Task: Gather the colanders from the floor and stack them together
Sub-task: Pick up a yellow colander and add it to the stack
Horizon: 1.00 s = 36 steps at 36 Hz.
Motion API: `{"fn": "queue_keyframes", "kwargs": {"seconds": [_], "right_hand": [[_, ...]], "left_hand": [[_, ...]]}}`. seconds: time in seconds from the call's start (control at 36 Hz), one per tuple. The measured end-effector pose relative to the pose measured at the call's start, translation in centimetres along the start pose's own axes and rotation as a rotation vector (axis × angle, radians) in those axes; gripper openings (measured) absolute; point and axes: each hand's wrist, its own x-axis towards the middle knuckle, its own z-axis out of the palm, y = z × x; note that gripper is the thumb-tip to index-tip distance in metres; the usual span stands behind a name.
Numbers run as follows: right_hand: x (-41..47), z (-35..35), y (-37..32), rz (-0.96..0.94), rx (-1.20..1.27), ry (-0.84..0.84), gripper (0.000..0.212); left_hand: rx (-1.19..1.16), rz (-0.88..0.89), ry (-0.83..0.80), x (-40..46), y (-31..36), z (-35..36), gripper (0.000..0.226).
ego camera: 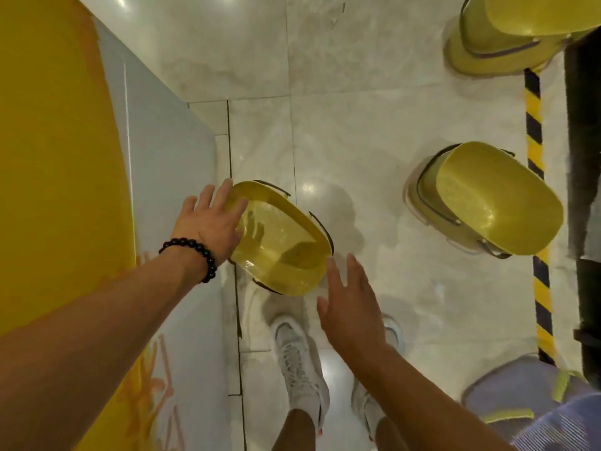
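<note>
A translucent yellow colander (pixel 286 252) with dark handles hangs tilted above the white tiled floor, its hollow facing me. My left hand (pixel 211 219), with a black bead bracelet on the wrist, grips its left rim. Just off the lower right rim is my right hand (pixel 351 304), fingers spread and holding nothing. A second yellow colander (pixel 497 196) lies upside down on the floor to the right, on top of pale nested pieces. A further upside-down yellow stack (pixel 507 30) sits at the top right.
A yellow and pale blue wall (pixel 97 190) runs along the left. Black-and-yellow hazard tape (pixel 535 151) and a dark edge border the right side. A lavender basket (pixel 520 388) sits at the bottom right. My white sneakers (pixel 299 359) stand below the held colander.
</note>
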Motion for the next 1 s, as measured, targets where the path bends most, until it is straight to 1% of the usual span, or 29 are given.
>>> {"fn": "queue_keyframes", "kwargs": {"seconds": [0.17,0.25,0.33,0.39,0.47,0.53,0.61,0.72,0.86,0.92,1.0], "right_hand": [[3.6,6.0,1.4,0.058,0.088,-0.062,0.074],[5.2,8.2,1.9,0.103,0.146,-0.105,0.076],[6.7,9.6,2.6,0.129,0.205,-0.136,0.079],[7.7,9.9,3.2,0.131,0.209,-0.105,0.08],[9.3,9.0,4.5,0.128,0.231,-0.007,0.077],[10.1,7.8,5.6,0.125,0.259,0.02,0.075],[10.6,5.3,7.3,0.104,0.286,0.023,0.069],[10.1,0.1,9.2,0.059,0.124,0.005,0.071],[8.3,-8.3,10.9,0.037,0.076,0.03,0.082],[7.1,-12.2,11.1,-0.019,0.066,0.077,0.082],[5.4,-18.6,11.1,-0.033,0.073,0.143,0.081]], "left_hand": [[-0.071,-0.086,-0.11,4.1,-1.4,5.9,0.065],[-0.161,-0.123,-0.165,5.3,-1.8,8.2,0.068],[-0.238,-0.182,-0.148,5.9,-1.6,9.6,0.07],[-0.239,-0.194,-0.118,5.9,-1.4,10.1,0.072],[-0.246,-0.179,-0.145,5.3,-1.1,10.8,0.079],[-0.286,-0.168,-0.172,4.5,-0.5,11.0,0.08],[-0.347,-0.162,-0.171,3.4,0.9,10.6,0.08],[-0.407,-0.135,-0.14,2.1,2.8,7.6,0.076],[-0.417,-0.035,-0.035,0.9,4.0,-0.2,0.074],[-0.409,0.003,0.009,0.5,4.1,-4.0,0.075],[-0.388,0.029,0.076,0.1,4.1,-10.4,0.075]]}}
